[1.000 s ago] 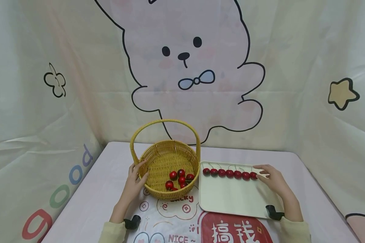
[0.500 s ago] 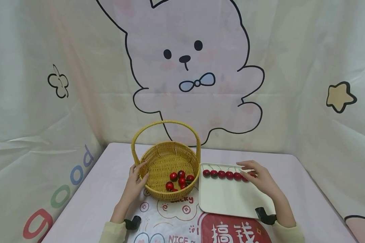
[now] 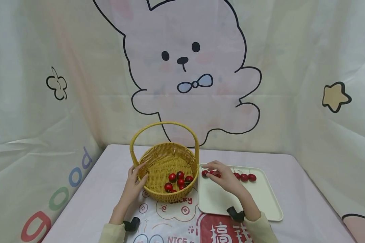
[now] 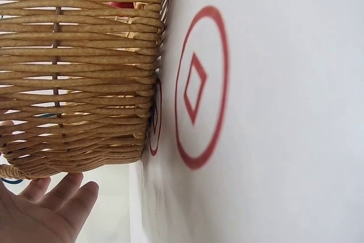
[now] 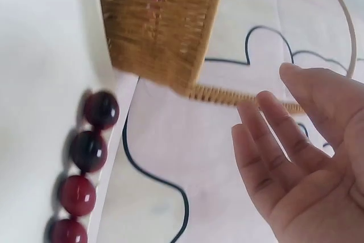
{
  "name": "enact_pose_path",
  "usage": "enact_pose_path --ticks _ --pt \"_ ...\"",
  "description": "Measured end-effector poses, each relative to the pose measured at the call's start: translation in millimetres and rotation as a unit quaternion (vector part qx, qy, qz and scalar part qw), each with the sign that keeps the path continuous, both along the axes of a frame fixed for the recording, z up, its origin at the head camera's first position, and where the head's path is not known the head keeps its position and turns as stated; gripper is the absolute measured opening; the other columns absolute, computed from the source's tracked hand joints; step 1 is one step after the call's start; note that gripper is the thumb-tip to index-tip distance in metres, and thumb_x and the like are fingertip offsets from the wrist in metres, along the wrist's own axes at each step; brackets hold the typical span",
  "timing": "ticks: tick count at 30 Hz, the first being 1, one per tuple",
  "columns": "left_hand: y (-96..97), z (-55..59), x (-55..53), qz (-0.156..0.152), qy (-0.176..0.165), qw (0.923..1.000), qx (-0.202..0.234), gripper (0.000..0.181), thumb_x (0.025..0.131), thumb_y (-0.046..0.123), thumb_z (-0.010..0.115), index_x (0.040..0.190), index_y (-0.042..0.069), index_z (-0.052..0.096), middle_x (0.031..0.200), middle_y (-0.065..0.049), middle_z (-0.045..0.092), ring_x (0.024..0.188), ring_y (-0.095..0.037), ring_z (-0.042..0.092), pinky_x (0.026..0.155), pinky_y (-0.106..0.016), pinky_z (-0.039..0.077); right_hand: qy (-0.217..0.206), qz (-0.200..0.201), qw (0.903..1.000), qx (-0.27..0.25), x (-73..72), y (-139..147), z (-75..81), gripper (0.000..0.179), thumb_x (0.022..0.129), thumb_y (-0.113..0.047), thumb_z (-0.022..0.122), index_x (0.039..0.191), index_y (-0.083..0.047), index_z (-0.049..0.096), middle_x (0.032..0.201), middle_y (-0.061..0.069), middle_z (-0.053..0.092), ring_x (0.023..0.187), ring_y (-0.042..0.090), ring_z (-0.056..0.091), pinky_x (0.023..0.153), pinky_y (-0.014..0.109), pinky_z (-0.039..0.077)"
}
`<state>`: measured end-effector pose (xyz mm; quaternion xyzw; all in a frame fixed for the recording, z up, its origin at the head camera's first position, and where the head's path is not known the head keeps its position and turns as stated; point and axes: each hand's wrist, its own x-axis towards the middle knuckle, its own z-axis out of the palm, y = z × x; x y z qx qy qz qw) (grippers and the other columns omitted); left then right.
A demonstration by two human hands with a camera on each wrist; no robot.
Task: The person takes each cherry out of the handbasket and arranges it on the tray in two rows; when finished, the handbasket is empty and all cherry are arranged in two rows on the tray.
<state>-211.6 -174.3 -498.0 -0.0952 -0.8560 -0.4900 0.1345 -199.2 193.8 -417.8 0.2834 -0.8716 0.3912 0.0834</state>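
Note:
A yellow wicker basket [image 3: 161,162] with a tall arched handle stands left of the tray. Several red cherries [image 3: 172,177] lie inside it. My left hand [image 3: 134,184] holds the basket's left side, thumb and index finger over the rim; in the left wrist view, other fingers [image 4: 65,194] touch the outer weave. A pale rectangular tray [image 3: 219,199] bears a row of cherries [image 3: 244,177] along its far side. Over the left part of that row hovers my right hand [image 3: 225,179], hiding some of them. In the right wrist view its fingers [image 5: 273,152] are spread and grip nothing.
The white table [image 3: 88,202] has a printed cover with a red patch [image 3: 207,226] before the tray. A curtain with a drawn bear [image 3: 185,101] hangs behind, and side curtains [image 3: 322,135] close in the table. Both wrists wear black bands [image 3: 131,224].
My right hand has swept left along the cherry row, from its right end to near its left end. The left hand stays at the basket, and the cherries stay put.

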Motion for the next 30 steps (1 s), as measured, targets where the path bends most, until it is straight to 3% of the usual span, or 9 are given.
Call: enact_pose_path --ticks 5,10,15,23,30 --pt "1.5 0.0 -0.3 -0.001 0.005 1.0 0.007 0.047 0.093 0.023 0.056 0.138 0.023 0.041 0.146 -0.016 0.02 0.129 -0.045 0.032 0.099 -0.065 0.032 -0.017 0.024 0.9996 -0.006 -1.8 -25 5.0 0.029 0.088 -0.006 0.061 0.116 -0.013 0.063 0.11 0.005 0.06 0.098 0.021 0.059 0.079 0.033 0.055" --pt "0.8 -0.5 -0.4 -0.005 0.002 1.0 0.0 0.048 0.093 0.028 0.055 0.139 0.023 0.04 0.146 -0.016 0.019 0.129 -0.046 0.032 0.099 -0.064 0.032 -0.027 0.029 0.9992 -0.003 -8.6 -43 0.0 0.029 0.087 -0.007 0.062 0.115 -0.016 0.064 0.107 0.0 0.06 0.097 0.02 0.059 0.078 0.038 0.054" --pt "-1.8 -0.2 0.2 0.0 0.001 1.0 -0.006 0.049 0.093 0.024 0.056 0.138 0.022 0.04 0.146 -0.017 0.019 0.128 -0.046 0.034 0.098 -0.065 0.032 -0.039 0.05 0.998 -0.006 -14.3 -65 -2.1 0.028 0.087 -0.007 0.062 0.115 -0.011 0.064 0.108 0.003 0.06 0.101 0.03 0.059 0.083 0.047 0.052" --pt "-1.1 0.8 0.0 -0.001 0.0 1.0 -0.001 0.048 0.093 0.025 0.056 0.138 0.021 0.04 0.146 -0.017 0.019 0.129 -0.046 0.032 0.098 -0.065 0.033 -0.058 0.083 0.9948 0.008 -21.8 -90 -9.4 0.025 0.089 -0.01 0.06 0.114 -0.005 0.062 0.11 0.012 0.06 0.102 0.033 0.057 0.085 0.051 0.049" --pt "0.0 -0.2 -0.8 0.0 0.002 1.0 0.001 0.048 0.092 0.022 0.057 0.138 0.021 0.041 0.145 -0.017 0.02 0.129 -0.046 0.033 0.097 -0.065 0.033 -0.064 0.093 0.9931 0.033 -31.7 -98 -20.7 0.026 0.089 -0.007 0.061 0.114 -0.005 0.063 0.109 0.014 0.059 0.098 0.032 0.057 0.081 0.045 0.05"
